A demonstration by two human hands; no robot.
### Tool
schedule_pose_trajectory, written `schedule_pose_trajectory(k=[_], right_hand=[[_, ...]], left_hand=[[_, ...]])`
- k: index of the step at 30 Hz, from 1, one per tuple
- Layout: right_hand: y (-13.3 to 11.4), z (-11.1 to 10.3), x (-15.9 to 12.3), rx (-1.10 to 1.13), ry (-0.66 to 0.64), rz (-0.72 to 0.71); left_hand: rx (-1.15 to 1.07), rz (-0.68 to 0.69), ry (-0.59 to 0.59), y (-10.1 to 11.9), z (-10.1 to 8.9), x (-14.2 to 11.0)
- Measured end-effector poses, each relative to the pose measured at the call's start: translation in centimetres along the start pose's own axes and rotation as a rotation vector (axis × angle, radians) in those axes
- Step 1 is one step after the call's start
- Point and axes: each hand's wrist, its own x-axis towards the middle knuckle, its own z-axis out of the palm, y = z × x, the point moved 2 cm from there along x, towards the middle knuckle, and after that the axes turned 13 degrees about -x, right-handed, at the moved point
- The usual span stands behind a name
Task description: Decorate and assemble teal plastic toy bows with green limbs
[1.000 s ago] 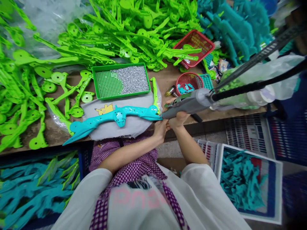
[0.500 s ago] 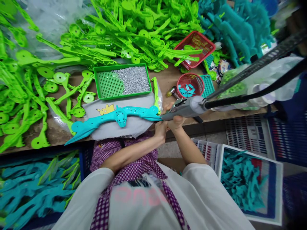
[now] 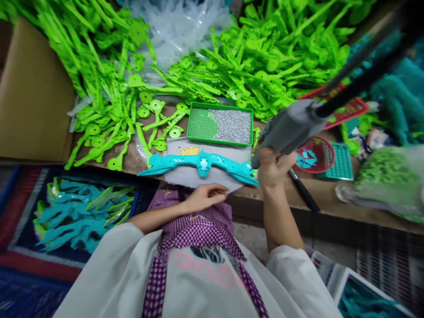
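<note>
From my end I've got the right forearm [image 3: 281, 216] stretched over the table [image 3: 326, 194]'s near edge, right hand [image 3: 273, 168] wrapped round a grey driver [image 3: 288, 126], tip just by the teal part [image 3: 223, 163] lying near that edge. Left arm [image 3: 159, 216]'s bent, left hand [image 3: 207, 196] loosely half-curled.

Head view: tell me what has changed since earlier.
The left hand has moved left, away from the right hand, to the front edge of the cloth. The tool now slants more steeply in the picture. The view has turned left, bringing in a box. The right hand still grips the tool; the blue piece still lies on the cloth.
</note>
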Motion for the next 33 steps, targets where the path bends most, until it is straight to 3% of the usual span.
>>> schedule_pose_trajectory(k=[3, 5, 7, 8, 11, 13, 15, 17, 19, 20, 21, 23, 26, 29, 33], right_hand=[[-3.3, 3.2, -0.3, -0.19, 0.047, -0.146], [-5.3, 6.1, -0.3, -0.176, 0.063, -0.174], [-7.0, 9.4, 0.1, -0.125, 0.06, -0.176], [-7.7, 10.9, 0.6, -0.1, 0.054, -0.173], [-8.7, 14.2, 1.7, -0.04, 0.02, -0.164], [-8.5, 14.5, 1.0, -0.028, 0.002, -0.157], [-7.6, 13.8, -1.7, -0.013, -0.074, -0.123], [-6.0, 13.2, -6.1, 0.073, -0.343, 0.02], [-4.2, 13.8, -11.2, 0.263, -0.783, 0.369], [-3.5, 14.4, -13.5, 0.381, -0.951, 0.574], [-3.0, 15.1, -15.3, 0.495, -1.023, 0.735], [-2.7, 16.9, -17.1, 0.658, -1.039, 0.937], [-2.9, 19.0, -17.1, 0.736, -0.963, 1.023], [-3.4, 19.4, -15.8, 0.765, -0.955, 1.079], [-4.0, 19.1, -13.9, 0.758, -1.115, 1.14]], left_hand=[[0.367, 0.445, 0.633, 3.0, -8.7, -5.6], [0.503, 0.643, 1.065, 4.1, -13.3, -8.1], [0.518, 0.716, 1.315, 4.4, -16.5, -9.0], [0.481, 0.709, 1.344, 4.3, -17.7, -8.8], [0.389, 0.579, 1.237, 4.1, -19.7, -7.3], [0.38, 0.511, 1.165, 4.2, -20.1, -6.3], [0.321, 0.506, 1.138, 4.3, -20.2, -5.6], [0.159, 0.512, 1.115, 4.4, -20.0, -5.4], [-0.034, 0.509, 1.086, 4.2, -19.2, -5.8], [-0.113, 0.513, 1.075, 4.1, -18.6, -6.2], [-0.176, 0.52, 1.064, 4.0, -17.9, -6.8], [-0.27, 0.525, 1.018, 4.3, -16.3, -8.1], [-0.428, 0.492, 0.898, 5.4, -14.8, -9.6], [-0.644, 0.461, 0.77, 7.1, -14.6, -9.8], [-0.789, 0.414, 0.728, 8.9, -15.1, -8.3]])
